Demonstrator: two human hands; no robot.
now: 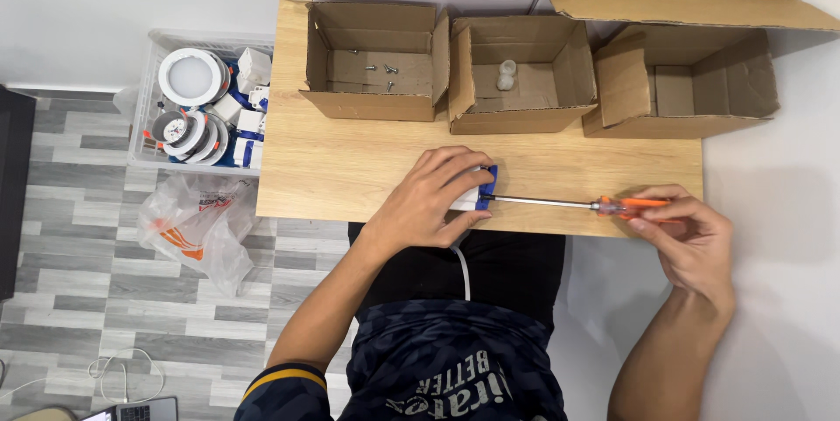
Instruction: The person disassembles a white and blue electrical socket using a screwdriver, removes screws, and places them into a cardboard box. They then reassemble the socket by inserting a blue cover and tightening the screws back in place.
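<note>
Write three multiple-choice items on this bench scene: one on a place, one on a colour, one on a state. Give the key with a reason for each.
1. Where do the loose screws lie?
A. in the left box
B. in the middle box
C. on the floor

2. What colour is the screwdriver handle?
A. green
B. orange
C. black

3. What is the left hand doing?
A. hanging free above the table
B. reaching into a box
C. pressing a small white and blue part to the table

Key:
1 A, the screws sit on the floor of the left box.
2 B, the handle in the right hand is orange with a clear part.
3 C, the fingers wrap over the part, and the screwdriver tip meets its blue end.
</note>
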